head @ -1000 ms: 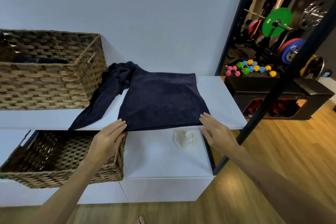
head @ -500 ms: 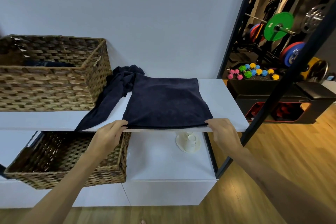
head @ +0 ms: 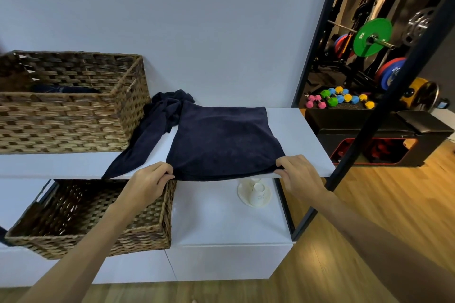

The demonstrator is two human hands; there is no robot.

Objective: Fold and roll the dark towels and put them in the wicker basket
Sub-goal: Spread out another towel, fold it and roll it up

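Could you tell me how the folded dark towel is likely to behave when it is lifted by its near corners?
The folded dark towel will probably sag between the left hand and right hand, since its near edge already bows. Its layers may slip apart; nothing binds them.

Both forearms are bare from the frame's lower edge up to the wrists, with no sleeve showing on either. The left hand (head: 147, 183) and the right hand (head: 299, 174) are bare as well, slim, with short plain nails. At the bottom edge, small and blurred, shows what may be a bare toe.
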